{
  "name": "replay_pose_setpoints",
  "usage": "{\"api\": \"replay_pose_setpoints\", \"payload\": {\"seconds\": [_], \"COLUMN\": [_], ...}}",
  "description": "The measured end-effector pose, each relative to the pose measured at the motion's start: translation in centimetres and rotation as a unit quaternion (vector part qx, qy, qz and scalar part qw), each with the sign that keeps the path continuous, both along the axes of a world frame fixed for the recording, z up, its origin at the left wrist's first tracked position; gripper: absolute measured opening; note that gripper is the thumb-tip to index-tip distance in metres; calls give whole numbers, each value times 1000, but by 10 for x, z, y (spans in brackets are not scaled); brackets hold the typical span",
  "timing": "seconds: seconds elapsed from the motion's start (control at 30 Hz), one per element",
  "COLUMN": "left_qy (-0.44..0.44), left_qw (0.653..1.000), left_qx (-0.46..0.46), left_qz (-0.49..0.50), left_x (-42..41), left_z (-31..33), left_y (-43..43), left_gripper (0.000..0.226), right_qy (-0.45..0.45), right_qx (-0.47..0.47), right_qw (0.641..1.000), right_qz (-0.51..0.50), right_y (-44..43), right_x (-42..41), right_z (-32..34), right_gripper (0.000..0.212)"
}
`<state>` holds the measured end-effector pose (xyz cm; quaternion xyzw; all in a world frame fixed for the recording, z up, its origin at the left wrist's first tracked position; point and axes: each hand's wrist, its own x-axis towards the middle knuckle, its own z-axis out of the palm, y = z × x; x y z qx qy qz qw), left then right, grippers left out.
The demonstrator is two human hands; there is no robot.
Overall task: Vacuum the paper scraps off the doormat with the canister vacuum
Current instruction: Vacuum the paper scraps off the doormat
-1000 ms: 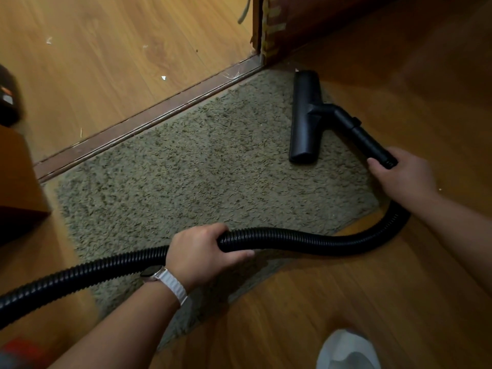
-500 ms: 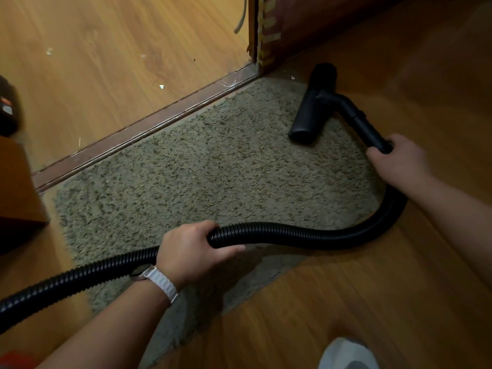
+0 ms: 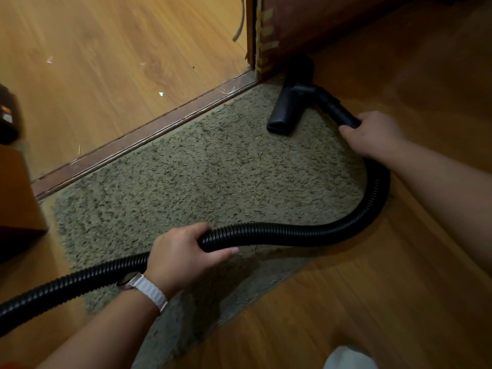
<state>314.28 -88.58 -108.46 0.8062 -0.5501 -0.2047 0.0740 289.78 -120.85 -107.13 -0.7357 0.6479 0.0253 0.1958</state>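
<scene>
A shaggy olive doormat [image 3: 202, 182] lies on the wood floor along a door threshold. The black floor nozzle [image 3: 288, 102] of the vacuum sits on the mat's far right corner, its far end against the dark door. My right hand [image 3: 372, 134] grips the black wand [image 3: 338, 109] just behind the nozzle. A ribbed black hose [image 3: 306, 233] curves from that hand round the mat's right edge and across its front. My left hand [image 3: 181, 257], with a white watch strap on the wrist, grips the hose over the mat's near edge. No scraps show on the mat.
Small white paper scraps [image 3: 161, 94] lie on the lighter floor beyond the brown threshold strip [image 3: 143, 137]. A dark wooden door [image 3: 306, 25] stands at the top. A brown furniture piece [image 3: 16, 198] is at the left edge, a dark object [image 3: 8, 115] above it.
The nozzle has slid away from me along the mat's right side to the corner by the door. My right hand followed it; my left hand kept its grip on the hose.
</scene>
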Motion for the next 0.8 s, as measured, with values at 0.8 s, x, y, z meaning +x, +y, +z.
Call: {"api": "replay_pose_setpoints", "payload": {"seconds": [0.8], "left_qy": [-52], "left_qw": [997], "left_qx": [-32], "left_qz": [-46], "left_x": [25], "left_z": [-13], "left_y": [32], "left_gripper": [86], "right_qy": [29], "right_qx": [38], "right_qw": [997], "right_qz": [66], "right_y": [60], "right_x": [3], "right_z": [-3], "right_gripper": [31]}}
